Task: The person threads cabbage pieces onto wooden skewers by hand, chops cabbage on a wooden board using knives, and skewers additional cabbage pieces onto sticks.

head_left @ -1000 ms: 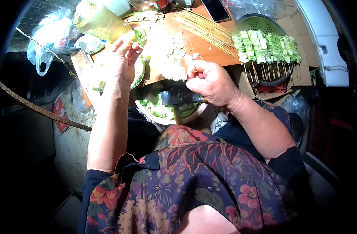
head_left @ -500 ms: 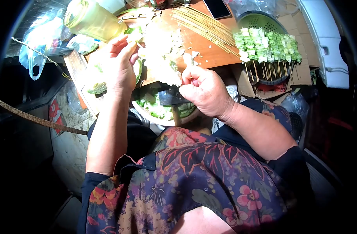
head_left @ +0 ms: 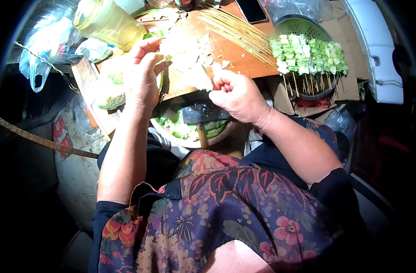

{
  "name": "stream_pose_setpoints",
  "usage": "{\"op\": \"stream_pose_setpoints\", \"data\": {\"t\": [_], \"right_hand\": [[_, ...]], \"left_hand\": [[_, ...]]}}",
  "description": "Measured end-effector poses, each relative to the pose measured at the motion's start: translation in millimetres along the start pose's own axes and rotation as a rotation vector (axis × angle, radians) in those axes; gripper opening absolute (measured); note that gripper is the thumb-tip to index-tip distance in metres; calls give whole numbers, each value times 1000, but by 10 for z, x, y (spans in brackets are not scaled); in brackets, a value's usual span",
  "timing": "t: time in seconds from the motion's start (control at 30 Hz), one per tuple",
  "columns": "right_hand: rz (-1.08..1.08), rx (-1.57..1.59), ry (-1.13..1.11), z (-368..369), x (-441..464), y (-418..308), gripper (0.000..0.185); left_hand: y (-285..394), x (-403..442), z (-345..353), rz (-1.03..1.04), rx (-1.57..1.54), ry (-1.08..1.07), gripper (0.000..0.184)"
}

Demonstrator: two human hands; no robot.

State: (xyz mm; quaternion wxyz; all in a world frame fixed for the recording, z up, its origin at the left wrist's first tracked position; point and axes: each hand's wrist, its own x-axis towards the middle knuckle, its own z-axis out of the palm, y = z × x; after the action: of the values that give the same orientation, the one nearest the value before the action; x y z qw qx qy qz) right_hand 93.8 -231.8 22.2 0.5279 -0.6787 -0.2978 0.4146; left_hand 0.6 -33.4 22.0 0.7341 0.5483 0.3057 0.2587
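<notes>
My left hand [head_left: 144,75] is raised over the left of the board, its thumb and a finger closed around a small pale-green cabbage piece [head_left: 167,58] at their tips. To the right, my right hand [head_left: 237,96] is closed in a pinch at the board's front edge. Whatever thin thing it holds is lost in the glare. Between both hands lie pale, cut cabbage pieces [head_left: 196,75], strongly overlit. Under the board's edge, a cleaver [head_left: 203,113] with a wooden handle rests across a bowl [head_left: 171,140] of green cabbage leaves.
Bare bamboo skewers [head_left: 237,34] lie beside a phone [head_left: 251,10]. Finished cabbage skewers [head_left: 310,54] rest across a green colander [head_left: 303,22] at right. A big jar [head_left: 110,25] of yellowish liquid stands back left, near a blue plastic bag [head_left: 37,61]. A cabbage chunk [head_left: 111,98] sits at left.
My left fingers have shifted, and the cabbage piece at their tips now sits lower and farther right. My right hand stays pinched in nearly the same place. The view has moved slightly.
</notes>
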Motion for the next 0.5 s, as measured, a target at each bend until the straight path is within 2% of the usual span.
{"op": "stream_pose_setpoints", "data": {"t": [0.1,0.23,0.37,0.4,0.43,0.5], "right_hand": [[30,-96,-27,4,-2,-3,11],[145,10,-89,-52,11,24,9],[177,54,-6,-215,129,197,8],[160,-72,37,-270,180,267,10],[26,-343,102,-350,233,361,12],[-74,-651,226,-460,310,485,15]], "left_hand": [[34,-9,-22,45,49,-41,36],[55,-22,-7,55,54,-83,44],[-16,39,-70,-94,149,-42,55],[-12,38,-64,-117,200,-31,56],[-16,32,-62,-141,253,-21,56],[-35,24,-76,-122,277,-26,56]]}}
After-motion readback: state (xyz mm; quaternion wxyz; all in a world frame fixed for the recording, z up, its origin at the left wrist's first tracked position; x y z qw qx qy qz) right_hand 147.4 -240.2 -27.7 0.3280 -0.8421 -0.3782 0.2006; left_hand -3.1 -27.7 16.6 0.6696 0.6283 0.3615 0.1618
